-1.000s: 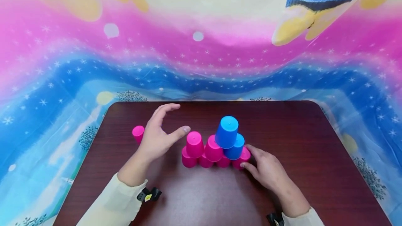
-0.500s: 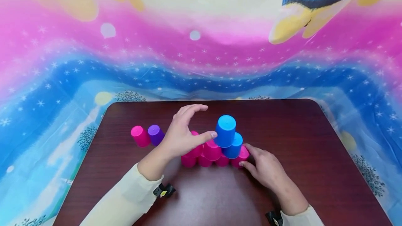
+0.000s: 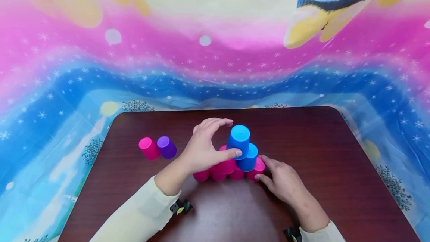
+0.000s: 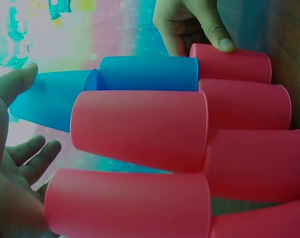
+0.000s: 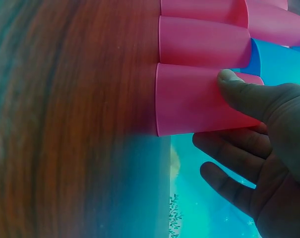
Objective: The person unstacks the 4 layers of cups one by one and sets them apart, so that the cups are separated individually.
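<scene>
Pink and blue upside-down cups form a stack, its bottom row pink. On top sits a blue cup (image 3: 239, 137), resting across a pink cup (image 4: 140, 124) and another blue cup (image 3: 248, 161). My left hand (image 3: 201, 151) reaches round the top blue cup with a wide spread; its thumb overlaps the front of the cup in the head view, while the fingers stay apart from it in the left wrist view. My right hand (image 3: 285, 183) pinches the bottom row's right-end pink cup (image 5: 204, 99) between thumb and fingers. The left hand covers part of the stack's left side in the head view.
To the left, a pink cup (image 3: 149, 149) and a purple cup (image 3: 167, 147) stand upside down beside each other. All stand on a dark wooden table (image 3: 336, 167). Behind it hangs a colourful printed cloth (image 3: 215, 59).
My left hand has moved right, from beside the stack to the top blue cup, uncovering the purple cup. The right hand keeps its place on the pink cup.
</scene>
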`<state>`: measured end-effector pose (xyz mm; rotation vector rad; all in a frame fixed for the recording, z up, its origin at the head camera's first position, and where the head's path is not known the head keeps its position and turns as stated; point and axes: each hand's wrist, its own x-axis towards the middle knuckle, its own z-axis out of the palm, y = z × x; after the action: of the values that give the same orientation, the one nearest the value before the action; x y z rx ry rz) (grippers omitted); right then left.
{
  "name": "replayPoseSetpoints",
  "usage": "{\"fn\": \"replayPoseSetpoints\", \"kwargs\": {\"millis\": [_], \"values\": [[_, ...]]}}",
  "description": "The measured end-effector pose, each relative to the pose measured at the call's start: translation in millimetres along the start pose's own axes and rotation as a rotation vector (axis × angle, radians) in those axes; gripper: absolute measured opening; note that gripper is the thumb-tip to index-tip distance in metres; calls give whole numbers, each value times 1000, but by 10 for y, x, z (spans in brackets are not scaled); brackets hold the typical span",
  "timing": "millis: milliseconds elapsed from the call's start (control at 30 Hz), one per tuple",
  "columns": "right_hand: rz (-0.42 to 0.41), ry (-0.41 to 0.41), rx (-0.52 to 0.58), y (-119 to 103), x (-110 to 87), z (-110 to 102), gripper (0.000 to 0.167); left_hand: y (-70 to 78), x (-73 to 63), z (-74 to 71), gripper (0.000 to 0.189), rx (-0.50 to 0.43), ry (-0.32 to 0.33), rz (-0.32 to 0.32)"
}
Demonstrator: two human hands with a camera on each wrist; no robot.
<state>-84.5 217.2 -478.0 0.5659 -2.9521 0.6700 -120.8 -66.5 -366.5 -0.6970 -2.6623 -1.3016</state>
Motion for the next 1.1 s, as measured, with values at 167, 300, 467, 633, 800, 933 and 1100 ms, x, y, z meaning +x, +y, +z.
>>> {"fn": "replayPoseSetpoints", "kwargs": {"millis": [167,300,467,633,800,933,1100], "values": [[6,-5,0,-7,-3,6,71,36,-2,38,77,17,-8,-3],[3,4,2,-11,-13,7,71,52,-4,48,73,21,7,7],[18,-1,3,-8,-19,1,72,56,-7,54,68,25,11,5],[18,1,3,-11,-29,6,72,35,-30,31,68,20,22,-4],[4,14,-9,-18,-35,14,70,-30,-88,-70,68,0,68,-48],[18,5,-15,-25,-26,4,71,-110,-131,-186,68,-38,114,-102],[32,-12,-20,-29,-12,-8,73,-277,-197,-333,66,-83,177,-131]]}}
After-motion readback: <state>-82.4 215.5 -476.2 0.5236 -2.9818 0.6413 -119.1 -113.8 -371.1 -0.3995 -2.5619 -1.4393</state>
